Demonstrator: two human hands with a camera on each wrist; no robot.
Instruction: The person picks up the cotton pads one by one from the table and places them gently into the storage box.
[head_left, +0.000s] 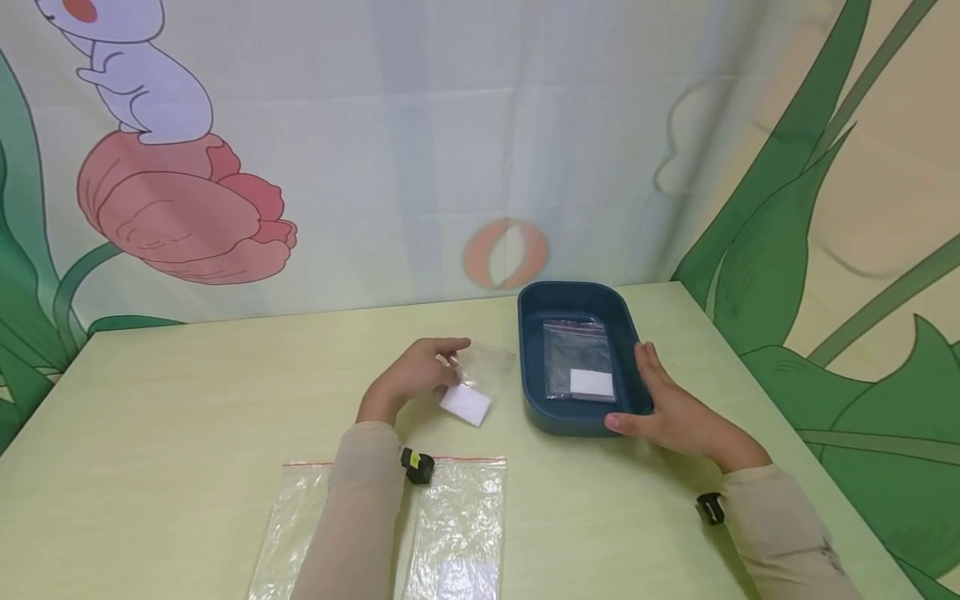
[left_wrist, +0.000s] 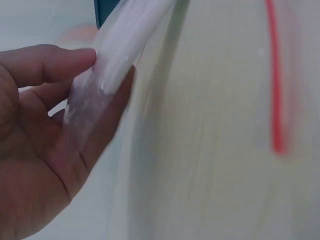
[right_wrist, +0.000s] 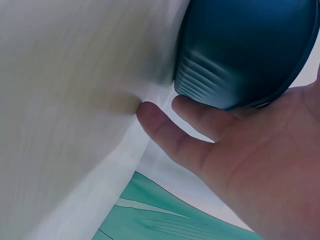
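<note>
My left hand (head_left: 416,375) pinches a small clear plastic bag (head_left: 486,363) with a flat white piece (head_left: 467,405) in its lower part. In the left wrist view the bag (left_wrist: 125,47) sits between thumb and fingers. A dark blue rectangular bin (head_left: 528,367) stands just right of that bag. Inside the bin lies another clear zip bag (head_left: 566,354), also with a white piece (head_left: 592,382). My right hand (head_left: 686,421) rests against the bin's right side and near corner, fingers fairly straight. Below the bin wall (right_wrist: 250,45), two fingertips show in the right wrist view.
Larger clear bags with red zip strips, one at left (head_left: 288,517) and one at right (head_left: 457,517), lie on the pale table (head_left: 165,450) under and beside the left forearm. A printed curtain (head_left: 375,167) hangs behind the table. The bin stands close to the table's back edge.
</note>
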